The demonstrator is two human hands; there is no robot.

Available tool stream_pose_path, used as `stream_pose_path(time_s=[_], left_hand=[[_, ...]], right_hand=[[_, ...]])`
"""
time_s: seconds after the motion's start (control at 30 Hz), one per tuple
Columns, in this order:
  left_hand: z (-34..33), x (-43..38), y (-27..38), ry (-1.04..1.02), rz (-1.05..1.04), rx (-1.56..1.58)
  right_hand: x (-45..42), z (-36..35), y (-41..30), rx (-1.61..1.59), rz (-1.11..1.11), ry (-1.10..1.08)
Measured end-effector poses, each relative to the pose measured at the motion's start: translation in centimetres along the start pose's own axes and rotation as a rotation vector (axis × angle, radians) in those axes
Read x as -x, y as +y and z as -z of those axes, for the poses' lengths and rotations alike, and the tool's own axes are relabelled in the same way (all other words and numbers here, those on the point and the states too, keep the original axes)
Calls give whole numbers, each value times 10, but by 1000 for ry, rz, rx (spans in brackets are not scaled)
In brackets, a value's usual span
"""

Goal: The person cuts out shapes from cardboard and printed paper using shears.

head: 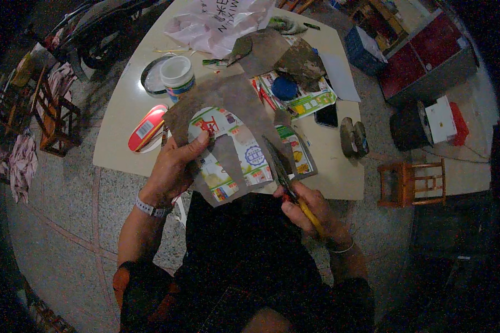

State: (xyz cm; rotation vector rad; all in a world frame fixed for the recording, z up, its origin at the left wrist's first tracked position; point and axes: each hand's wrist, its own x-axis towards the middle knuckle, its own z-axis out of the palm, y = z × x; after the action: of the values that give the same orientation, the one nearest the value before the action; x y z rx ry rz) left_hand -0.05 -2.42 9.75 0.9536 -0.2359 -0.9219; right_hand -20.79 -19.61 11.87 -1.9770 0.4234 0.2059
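My left hand (176,166) grips a sheet of grey-brown material (229,91), thumb on top, together with a horseshoe-shaped printed paper piece (252,152) lying on it. My right hand (310,208) holds scissors (289,189) with yellow and red handles. Their blades point away from me, at the right edge of the grey-brown sheet beside the printed piece. Whether the blades touch the sheet is hard to tell. Behind my right hand's blades, another printed paper piece (301,156) with grey material around it lies near the table's front edge.
The pale table (121,133) bears a red shoe-shaped piece (148,127), a white tub (177,75), a dark-rimmed ring (152,77), a plastic bag (216,33), a blue round object (284,88), printed sheets (312,104) and a phone (327,115). Shoes (354,137) and a wooden chair (410,184) are at right.
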Motion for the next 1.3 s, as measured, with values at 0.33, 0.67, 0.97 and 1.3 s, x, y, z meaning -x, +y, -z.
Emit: stream_pose_path(time_s=[0.33, 0.67, 0.97, 1.3], left_hand=[[1, 0, 3, -34, 17, -47], [-14, 1, 2, -54, 67, -92], [-9, -2, -7, -48, 59, -66], [-9, -3, -7, -88, 29, -95]], right_hand=[[4, 0, 3, -8, -27, -7], [0, 0, 2, 0, -13, -23], [-5, 1, -1, 12, -6, -45], [-9, -3, 12, 37, 86, 74]])
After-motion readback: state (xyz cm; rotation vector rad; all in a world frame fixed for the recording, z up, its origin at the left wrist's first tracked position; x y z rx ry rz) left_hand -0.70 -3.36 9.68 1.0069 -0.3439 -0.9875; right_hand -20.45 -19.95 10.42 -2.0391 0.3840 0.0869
